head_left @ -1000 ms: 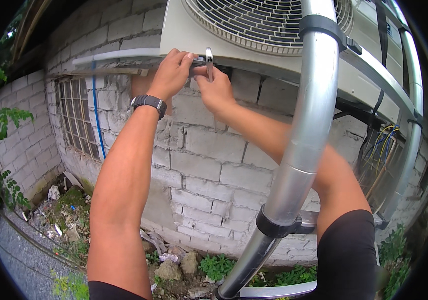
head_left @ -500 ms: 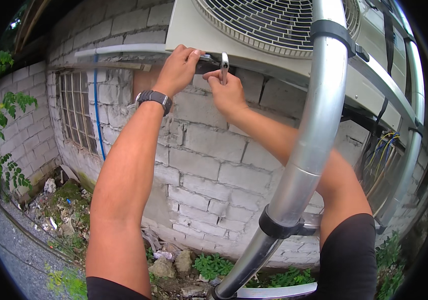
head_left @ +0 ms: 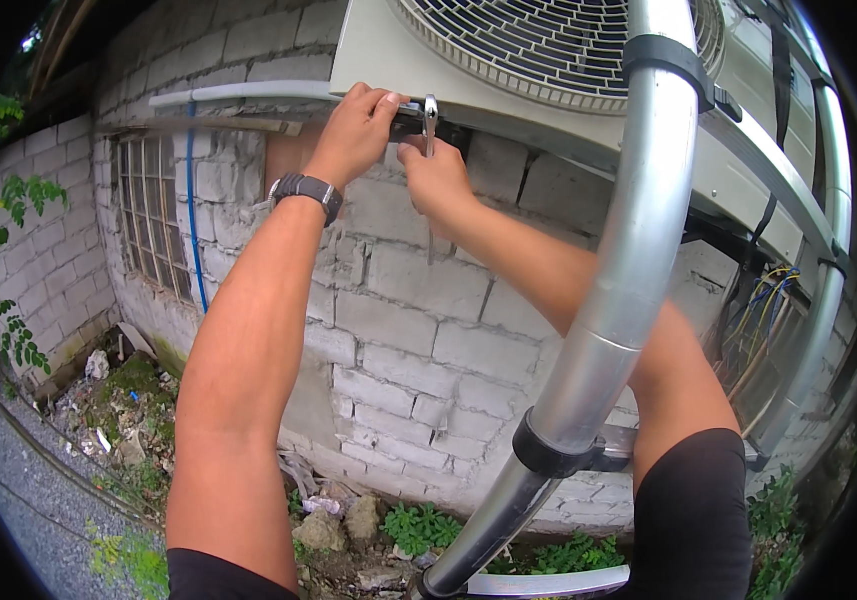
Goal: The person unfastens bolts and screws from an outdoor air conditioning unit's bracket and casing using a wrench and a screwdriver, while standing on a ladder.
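Both my hands are raised to the lower front edge of a white outdoor air-conditioner unit (head_left: 373,55). My right hand (head_left: 440,180) is closed around a shiny ratchet wrench (head_left: 430,112). The wrench stands upright, its rounded head at the unit's bottom edge and its handle end showing below the fist. Just left of the wrench head, my left hand (head_left: 356,130) has its fingers curled at a small dark metal part (head_left: 408,108) under the unit. What those fingers grip is mostly hidden. A dark watch (head_left: 306,190) is on my left wrist.
A metal tube ladder (head_left: 638,230) stands close in front, crossing my right arm. Behind is a grey block wall (head_left: 418,290) with a barred window (head_left: 153,215), a white pipe (head_left: 238,97) and a blue pipe (head_left: 194,220). Loose wires (head_left: 773,290) hang at the right. Rubble and plants lie below.
My right hand and the ratchet wrench have shifted a little left, nearer my left hand, and the handle end now shows below the fist. The left hand stays at the unit's edge.
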The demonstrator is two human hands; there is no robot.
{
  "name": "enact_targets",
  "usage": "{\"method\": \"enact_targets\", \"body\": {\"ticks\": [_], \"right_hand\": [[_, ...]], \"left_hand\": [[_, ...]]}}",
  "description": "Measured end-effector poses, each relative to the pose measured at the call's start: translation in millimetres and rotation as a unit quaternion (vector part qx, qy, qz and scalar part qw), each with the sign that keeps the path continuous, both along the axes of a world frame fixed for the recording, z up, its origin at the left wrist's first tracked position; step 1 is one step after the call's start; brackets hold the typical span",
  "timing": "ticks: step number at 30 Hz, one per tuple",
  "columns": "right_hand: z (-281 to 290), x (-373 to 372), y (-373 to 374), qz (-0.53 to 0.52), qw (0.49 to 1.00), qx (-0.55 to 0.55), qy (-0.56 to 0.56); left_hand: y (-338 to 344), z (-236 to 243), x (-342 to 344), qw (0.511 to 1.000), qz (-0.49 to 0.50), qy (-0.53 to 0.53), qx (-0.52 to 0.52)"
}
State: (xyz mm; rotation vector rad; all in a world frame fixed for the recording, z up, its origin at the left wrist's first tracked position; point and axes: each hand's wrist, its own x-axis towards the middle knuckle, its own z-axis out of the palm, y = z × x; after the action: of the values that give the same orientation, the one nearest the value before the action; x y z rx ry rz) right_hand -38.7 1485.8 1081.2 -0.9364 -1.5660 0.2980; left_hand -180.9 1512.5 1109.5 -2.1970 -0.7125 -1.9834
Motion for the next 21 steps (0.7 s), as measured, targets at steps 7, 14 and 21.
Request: {"method": "enact_targets", "body": {"ticks": [7,14,21], "right_hand": [[-7,0,-3,0.027,0.990,0.134,-0.038],[12,-9,-4,0.047,0.996,-0.041,0.070],[10,5,-4,0.002,0.998,-0.029,0.052]], "left_hand": [[-1,-1,-9,1.000,0.009,0.002,-0.013],[1,-2,-7,1.000,0.003,-0.001,-0.018],[-8,-5,-11,0.989,-0.098,-0.015,-0.112]]}}
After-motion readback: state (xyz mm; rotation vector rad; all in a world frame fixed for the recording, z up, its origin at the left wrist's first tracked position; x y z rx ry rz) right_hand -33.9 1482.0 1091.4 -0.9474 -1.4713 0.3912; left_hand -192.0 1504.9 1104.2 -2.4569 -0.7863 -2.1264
